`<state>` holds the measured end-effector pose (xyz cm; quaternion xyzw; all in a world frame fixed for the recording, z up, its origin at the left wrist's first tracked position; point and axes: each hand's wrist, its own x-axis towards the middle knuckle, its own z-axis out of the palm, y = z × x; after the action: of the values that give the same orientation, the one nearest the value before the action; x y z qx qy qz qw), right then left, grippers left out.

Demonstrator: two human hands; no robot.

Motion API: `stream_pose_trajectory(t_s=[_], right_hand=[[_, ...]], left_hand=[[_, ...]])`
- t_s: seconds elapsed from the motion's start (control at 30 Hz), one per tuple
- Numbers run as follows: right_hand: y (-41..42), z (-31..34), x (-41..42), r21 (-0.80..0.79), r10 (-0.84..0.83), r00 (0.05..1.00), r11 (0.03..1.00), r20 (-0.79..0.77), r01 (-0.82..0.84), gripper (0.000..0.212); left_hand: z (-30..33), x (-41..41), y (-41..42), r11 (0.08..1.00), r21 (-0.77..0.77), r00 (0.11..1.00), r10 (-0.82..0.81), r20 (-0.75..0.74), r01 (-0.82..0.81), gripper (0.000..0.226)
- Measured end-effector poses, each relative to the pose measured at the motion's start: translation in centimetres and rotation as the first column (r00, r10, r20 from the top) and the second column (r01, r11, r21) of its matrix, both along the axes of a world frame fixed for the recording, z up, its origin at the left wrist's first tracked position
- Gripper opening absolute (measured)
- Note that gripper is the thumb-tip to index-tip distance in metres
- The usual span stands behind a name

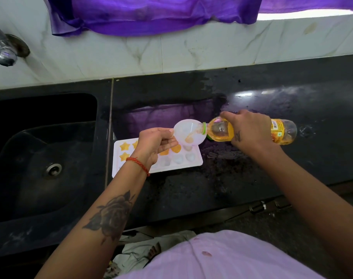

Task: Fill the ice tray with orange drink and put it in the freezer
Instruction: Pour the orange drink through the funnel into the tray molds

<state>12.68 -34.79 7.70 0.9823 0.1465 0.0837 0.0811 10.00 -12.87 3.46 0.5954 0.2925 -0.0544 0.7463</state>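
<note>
A white ice tray [195,162] with star and heart moulds lies on the black counter [222,184]. Several moulds on its left and back hold orange drink; the front right ones look empty. My left hand [157,142] holds a small translucent cup [188,132] above the tray. My right hand [250,130] grips a clear bottle of orange drink [280,130], tipped on its side with its open mouth over the cup's rim. A little orange liquid sits in the cup.
A dark sink [40,154] with a drain lies left of the tray. A metal tap [3,51] sticks out of the marble wall at the upper left. Purple cloth [143,15] hangs along the back. The counter near the tray looks wet.
</note>
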Motion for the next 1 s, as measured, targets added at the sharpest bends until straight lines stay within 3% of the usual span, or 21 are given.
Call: stream_pose_trajectory(t_s=[0.4, 0.6, 1.0], right_hand=[[0.1, 0.4, 0.0, 0.11, 0.004, 1.0, 0.994, -0.015, -0.002, 0.052], [1.5, 1.2, -0.4, 0.186, 0.018, 1.0, 0.983, -0.022, -0.013, 0.064], [8.4, 2.0, -2.0, 0.22, 0.239, 0.962, 0.953, -0.132, -0.206, 0.073]], left_hand=[[0.2, 0.0, 0.2, 1.0, -0.012, 1.0, 0.007, -0.003, -0.007, 0.003], [0.7, -1.0, 1.3, 0.998, -0.051, 0.999, 0.029, 0.035, -0.027, 0.007], [0.9, -7.4, 8.5, 0.977, -0.06, 0.973, 0.21, 0.091, -0.206, 0.007]])
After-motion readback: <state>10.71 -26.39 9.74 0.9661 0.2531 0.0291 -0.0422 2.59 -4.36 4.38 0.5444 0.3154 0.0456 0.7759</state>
